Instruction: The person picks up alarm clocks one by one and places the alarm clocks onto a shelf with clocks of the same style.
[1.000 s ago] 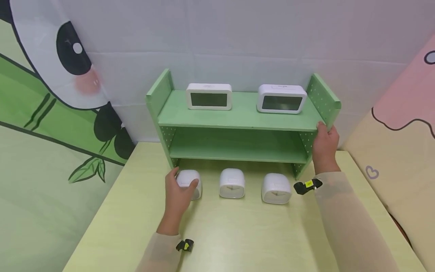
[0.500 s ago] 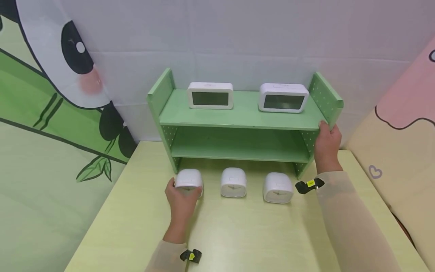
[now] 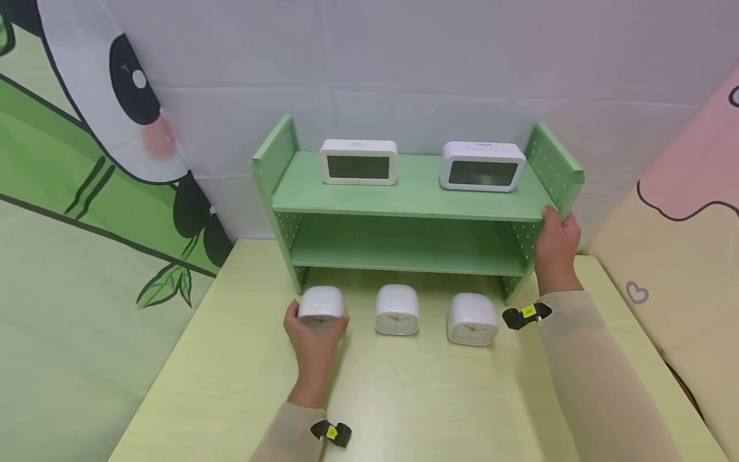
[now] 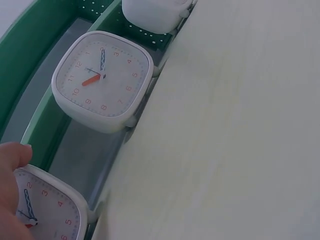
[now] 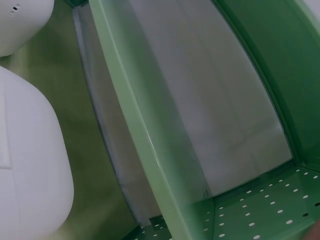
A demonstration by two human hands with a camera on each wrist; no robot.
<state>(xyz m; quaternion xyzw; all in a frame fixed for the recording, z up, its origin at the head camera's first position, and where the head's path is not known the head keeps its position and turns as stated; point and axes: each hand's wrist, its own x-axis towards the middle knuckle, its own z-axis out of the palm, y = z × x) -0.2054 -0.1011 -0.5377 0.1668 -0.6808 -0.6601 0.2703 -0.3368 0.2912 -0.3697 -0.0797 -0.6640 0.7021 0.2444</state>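
Observation:
My left hand (image 3: 314,346) grips the leftmost of three small white alarm clocks (image 3: 322,299), thumb on one side and fingers on the other. In the left wrist view this clock's dial (image 4: 50,212) shows in part beside the hand. My right hand (image 3: 555,253) holds the right side of a green two-tier shelf (image 3: 404,204), with its thumb at the upper board's front corner. The fingers behind the side panel are hidden. The middle clock (image 3: 397,309) and the right clock (image 3: 472,319) stand on the table in front of the shelf, untouched.
Two white digital clocks, a left one (image 3: 358,163) and a right one (image 3: 482,167), stand on the shelf's upper board. The light wooden table (image 3: 439,404) stretches toward me. A printed cloth wall (image 3: 416,58) rises right behind the shelf.
My left hand has shifted from the left clock's side to its front and now holds it between thumb and fingers. The right hand keeps its hold on the shelf. The view shifted slightly.

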